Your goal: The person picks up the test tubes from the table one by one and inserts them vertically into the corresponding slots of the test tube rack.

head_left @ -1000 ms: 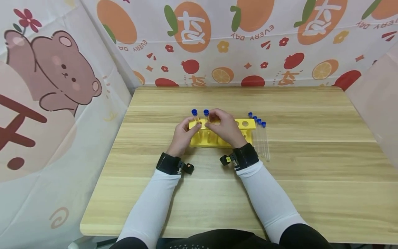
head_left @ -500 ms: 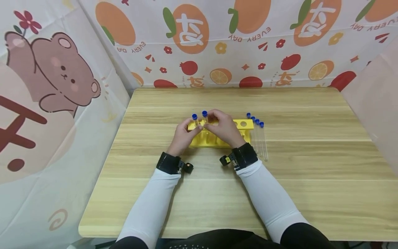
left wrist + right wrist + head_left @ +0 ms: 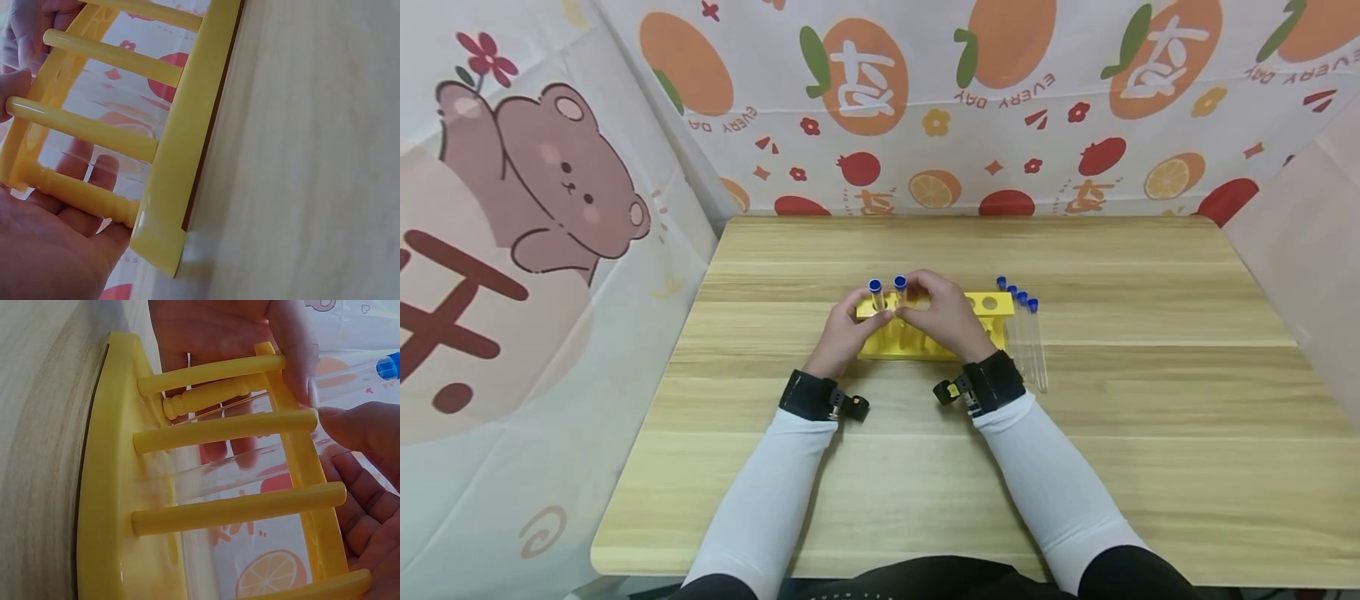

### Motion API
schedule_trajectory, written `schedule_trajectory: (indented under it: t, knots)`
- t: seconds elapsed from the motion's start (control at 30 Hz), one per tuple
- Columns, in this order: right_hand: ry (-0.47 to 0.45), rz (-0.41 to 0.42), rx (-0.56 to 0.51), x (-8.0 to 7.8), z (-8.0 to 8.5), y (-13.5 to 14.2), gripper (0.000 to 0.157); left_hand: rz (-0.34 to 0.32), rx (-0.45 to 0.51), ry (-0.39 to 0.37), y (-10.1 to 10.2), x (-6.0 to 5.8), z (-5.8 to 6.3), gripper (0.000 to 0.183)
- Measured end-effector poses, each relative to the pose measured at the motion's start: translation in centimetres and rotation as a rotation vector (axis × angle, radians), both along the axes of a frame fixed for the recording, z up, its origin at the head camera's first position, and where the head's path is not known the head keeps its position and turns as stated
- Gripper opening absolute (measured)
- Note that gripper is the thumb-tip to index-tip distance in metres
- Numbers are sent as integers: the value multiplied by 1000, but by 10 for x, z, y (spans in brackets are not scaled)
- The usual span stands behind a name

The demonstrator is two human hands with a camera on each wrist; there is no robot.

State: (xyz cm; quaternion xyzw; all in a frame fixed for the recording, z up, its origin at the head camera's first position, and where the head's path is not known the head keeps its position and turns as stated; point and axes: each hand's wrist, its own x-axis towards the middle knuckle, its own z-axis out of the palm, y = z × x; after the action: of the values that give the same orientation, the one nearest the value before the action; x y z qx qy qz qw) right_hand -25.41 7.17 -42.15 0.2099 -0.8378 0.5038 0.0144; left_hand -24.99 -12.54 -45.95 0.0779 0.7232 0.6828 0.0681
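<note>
A yellow test tube rack (image 3: 1000, 304) stands on the wooden table, its end post (image 3: 81, 194) between the palm and fingers of my left hand (image 3: 841, 335). The left thumb lies at the rack's top plate. Two clear test tubes with blue caps rise from its left holes: the outer test tube (image 3: 878, 302) stands beside the left thumb. My right hand (image 3: 951, 321) pinches the inner test tube (image 3: 901, 297) between thumb and fingers, just under its cap. In the right wrist view, a clear tube shaft (image 3: 231, 469) passes down behind the rack's yellow rods (image 3: 225, 431).
Several more blue-capped test tubes (image 3: 1037, 350) lie side by side on the table (image 3: 1150, 400), right by the rack's right end. A fruit-printed cloth (image 3: 985, 150) hangs behind the table's back edge, and a bear-printed cloth (image 3: 561, 183) at the left.
Both blue caps show slightly lower against the rack's top plate than a second ago. The hands keep nearly the same places, and the head view has shifted a little.
</note>
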Motion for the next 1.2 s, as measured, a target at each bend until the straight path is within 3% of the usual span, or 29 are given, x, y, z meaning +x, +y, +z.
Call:
schedule_trajectory:
  t: [0.5, 0.8, 1.2]
  knots:
    - [14, 0, 29, 3, 0, 2, 37, 26, -31, 32, 3, 4, -5, 39]
    - [36, 27, 26, 1, 2, 8, 37, 21, -25, 27, 3, 3, -1, 43]
    - [94, -77, 46, 10, 8, 39, 40, 12, -28, -10, 4, 9, 7, 43]
